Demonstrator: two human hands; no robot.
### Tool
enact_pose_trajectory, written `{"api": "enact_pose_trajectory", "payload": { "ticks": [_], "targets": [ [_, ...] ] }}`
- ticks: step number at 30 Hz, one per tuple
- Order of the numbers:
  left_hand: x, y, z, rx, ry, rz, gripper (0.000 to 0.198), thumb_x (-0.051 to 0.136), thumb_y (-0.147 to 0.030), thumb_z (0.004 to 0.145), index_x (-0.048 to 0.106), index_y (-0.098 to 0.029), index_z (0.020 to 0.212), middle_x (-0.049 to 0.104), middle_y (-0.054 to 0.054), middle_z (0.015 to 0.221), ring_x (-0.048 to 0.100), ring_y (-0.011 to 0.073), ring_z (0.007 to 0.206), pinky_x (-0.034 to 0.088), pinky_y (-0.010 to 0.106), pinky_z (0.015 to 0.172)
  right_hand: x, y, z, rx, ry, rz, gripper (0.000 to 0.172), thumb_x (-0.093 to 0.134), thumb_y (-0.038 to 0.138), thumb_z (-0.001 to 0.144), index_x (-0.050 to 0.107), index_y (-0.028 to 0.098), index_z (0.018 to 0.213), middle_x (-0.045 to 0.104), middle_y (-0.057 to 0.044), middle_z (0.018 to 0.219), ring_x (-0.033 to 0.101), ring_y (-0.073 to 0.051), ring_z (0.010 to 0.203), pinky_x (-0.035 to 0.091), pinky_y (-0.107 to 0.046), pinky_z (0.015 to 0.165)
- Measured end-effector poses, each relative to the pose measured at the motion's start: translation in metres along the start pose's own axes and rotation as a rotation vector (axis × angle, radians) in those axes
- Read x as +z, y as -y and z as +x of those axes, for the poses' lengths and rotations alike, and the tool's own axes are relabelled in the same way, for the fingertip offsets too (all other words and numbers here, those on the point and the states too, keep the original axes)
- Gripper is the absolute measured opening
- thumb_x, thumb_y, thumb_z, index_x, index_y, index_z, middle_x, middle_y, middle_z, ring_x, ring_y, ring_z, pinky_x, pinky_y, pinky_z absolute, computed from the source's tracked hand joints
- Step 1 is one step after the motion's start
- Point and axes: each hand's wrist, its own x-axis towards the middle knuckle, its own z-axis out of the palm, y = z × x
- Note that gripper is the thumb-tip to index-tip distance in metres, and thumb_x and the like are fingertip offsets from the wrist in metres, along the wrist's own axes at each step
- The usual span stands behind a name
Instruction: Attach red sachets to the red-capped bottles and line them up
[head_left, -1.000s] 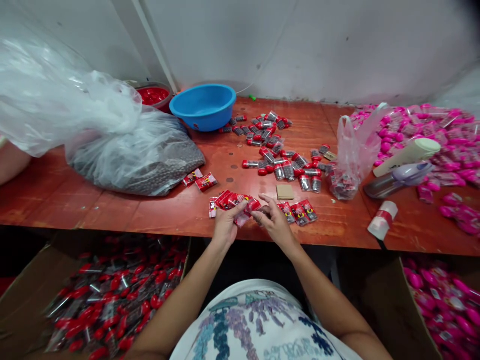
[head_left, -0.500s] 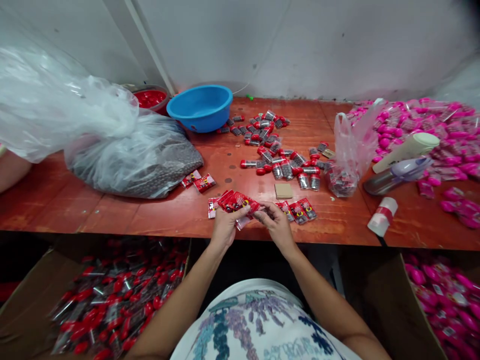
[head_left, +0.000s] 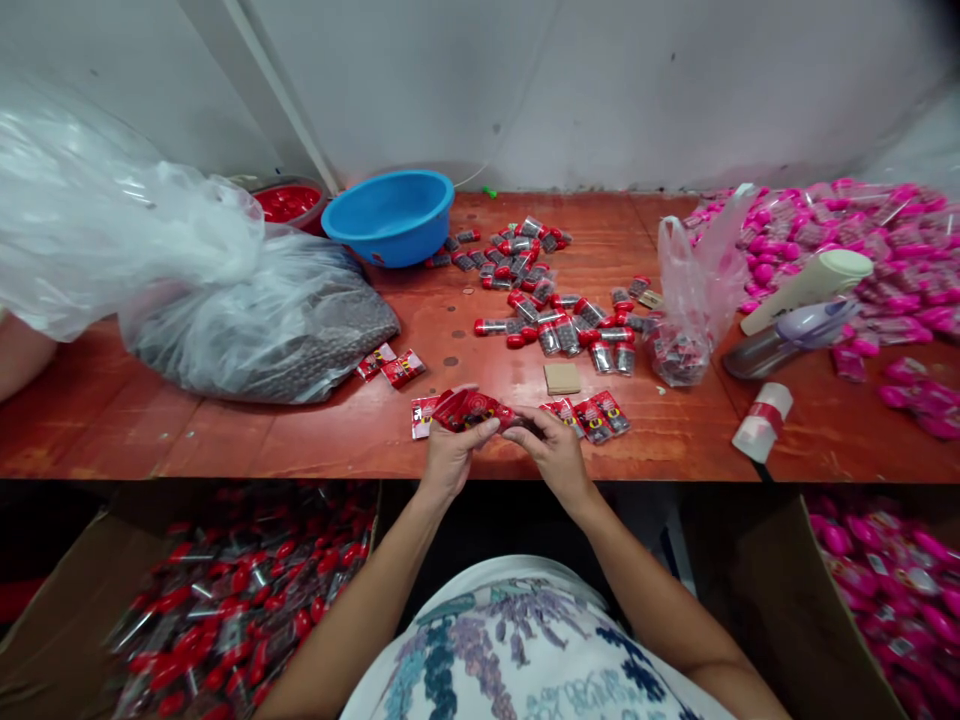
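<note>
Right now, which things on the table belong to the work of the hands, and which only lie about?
In the work:
- left hand
- right hand
- red packets, held in both hands
- loose red packets beside the right hand

Lying about:
- blue bowl
- big plastic bag
- red-capped tubes
- pink pile
- cardboard square

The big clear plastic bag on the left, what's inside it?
The clear plastic bag holds a heap of small dark round pieces; its crumpled, cloudy upper folds hide anything deeper.
</note>
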Motion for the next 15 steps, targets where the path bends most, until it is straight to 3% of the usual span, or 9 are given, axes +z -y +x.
{"api": "enact_pose_trajectory", "payload": {
  "ticks": [4,8,12,15],
  "targets": [
    [0.0052,-0.0008,-0.0006,-0.07,-0.015,-0.018,0.043,0.085,-0.014,0.05,0.066,-0.018,0.089,0.072,0.002,0.077,0.067,0.0181,0.068,0.055,0.029,0.067,-0.0011,0.0004,-0.0033,-0.02,0.07,-0.031,0.035,0.063,0.029,0.085,0.063,0.029,0.12,0.065,-0.004,0.108,0.06,-0.019,0.101,0.048,-0.032,0.089],
    [0.0049,0.0011,0.0029,-0.083,-0.019,0.05,0.026,0.084,-0.018,0.053,0.063,-0.013,0.066,0.067,0.001,0.064,0.061,0.0143,0.055,0.053,0.027,0.058,-0.0041,0.0016,-0.0079,0.004,0.149,-0.071,0.046,0.06,0.026,0.085,0.054,0.032,0.131,0.057,-0.005,0.11,0.057,-0.018,0.104,0.051,-0.03,0.083],
    [0.0026,0.0035,0.0059,-0.021,0.001,0.135,0.025,0.084,-0.017,0.052,0.062,-0.015,0.063,0.062,-0.002,0.058,0.056,0.0104,0.051,0.049,0.022,0.054,-0.0041,-0.001,-0.0093,-0.023,0.093,-0.089,0.041,0.059,0.023,0.084,0.06,0.031,0.124,0.058,-0.005,0.106,0.057,-0.019,0.102,0.048,-0.035,0.091],
    [0.0018,0.0047,0.0063,-0.06,0.042,0.143,0.031,0.085,-0.015,0.05,0.066,-0.015,0.075,0.066,-0.001,0.063,0.061,0.013,0.056,0.051,0.024,0.058,-0.0013,-0.0058,-0.0079,0.119,0.026,0.084,0.04,0.066,0.025,0.079,0.063,0.027,0.119,0.063,-0.005,0.106,0.061,-0.02,0.098,0.051,-0.036,0.088]
  ]
}}
